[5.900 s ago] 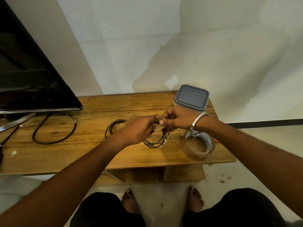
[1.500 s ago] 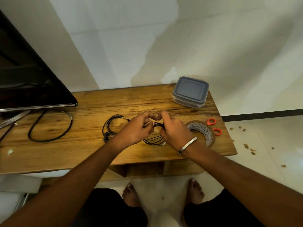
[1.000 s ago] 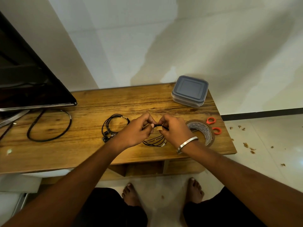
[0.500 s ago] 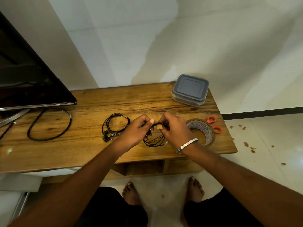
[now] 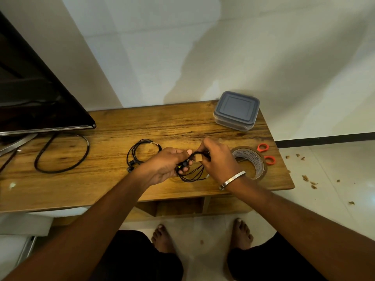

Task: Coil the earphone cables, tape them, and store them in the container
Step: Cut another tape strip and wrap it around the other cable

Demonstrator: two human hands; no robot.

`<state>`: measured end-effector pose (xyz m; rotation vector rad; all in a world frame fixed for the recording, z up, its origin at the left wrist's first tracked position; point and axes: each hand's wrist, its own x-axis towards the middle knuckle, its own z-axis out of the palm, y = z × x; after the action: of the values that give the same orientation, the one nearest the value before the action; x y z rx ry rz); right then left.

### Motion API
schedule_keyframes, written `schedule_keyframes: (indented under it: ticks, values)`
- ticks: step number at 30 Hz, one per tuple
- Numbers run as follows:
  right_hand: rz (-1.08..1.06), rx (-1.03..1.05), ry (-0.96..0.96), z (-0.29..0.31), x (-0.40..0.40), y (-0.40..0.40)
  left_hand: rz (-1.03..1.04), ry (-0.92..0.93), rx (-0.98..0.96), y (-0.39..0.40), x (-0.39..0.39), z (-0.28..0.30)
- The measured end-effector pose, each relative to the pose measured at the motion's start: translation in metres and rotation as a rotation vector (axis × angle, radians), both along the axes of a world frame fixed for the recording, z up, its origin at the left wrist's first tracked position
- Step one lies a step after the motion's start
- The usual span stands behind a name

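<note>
Just above the wooden table, my left hand and my right hand both grip a coil of black earphone cable. A brown piece of tape wraps the coil's top between my fingertips, and the loops hang below. A second coiled black earphone lies on the table left of my hands, with a bit of tape on it. The roll of brown tape lies flat just right of my right hand. The grey-lidded clear container stands shut at the back right corner.
Orange-handled scissors lie partly hidden behind the tape roll near the table's right edge. A black TV stands at the left, with a thick black cable loop under it. My bare feet are on the tiled floor below, and crumbs lie to the right.
Both hands have kept hold of the coil and pressed the tape piece around its top. My left fingers have shifted lower on the bundle. Nothing else on the table has moved.
</note>
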<state>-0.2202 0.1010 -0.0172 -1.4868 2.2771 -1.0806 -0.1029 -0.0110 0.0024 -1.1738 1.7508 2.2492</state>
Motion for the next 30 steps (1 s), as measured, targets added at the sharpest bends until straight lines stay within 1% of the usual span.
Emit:
schedule_keyframes:
  ticks: [5, 14, 18, 22, 24, 30]
  values:
    - [0.048, 0.013, 0.037, 0.002, 0.002, 0.003, 0.033, 0.067, -0.015, -0.002, 0.002, -0.004]
    - [0.051, 0.06, 0.032, 0.0, 0.002, 0.004, -0.001, 0.084, -0.049, -0.003, 0.006, -0.005]
    - [0.019, 0.067, -0.039, 0.001, 0.001, 0.002, -0.002, 0.091, -0.088, -0.004, 0.006, -0.005]
    - [-0.016, 0.079, -0.171, 0.002, 0.001, 0.002, -0.089, 0.141, -0.25, -0.006, 0.01, -0.007]
    - [-0.025, 0.096, -0.21, 0.003, 0.0, 0.001, -0.119, 0.168, -0.294, -0.007, 0.013, -0.009]
    - [-0.019, 0.145, -0.266, 0.007, -0.001, -0.002, -0.129, 0.175, -0.27, -0.009, 0.02, -0.012]
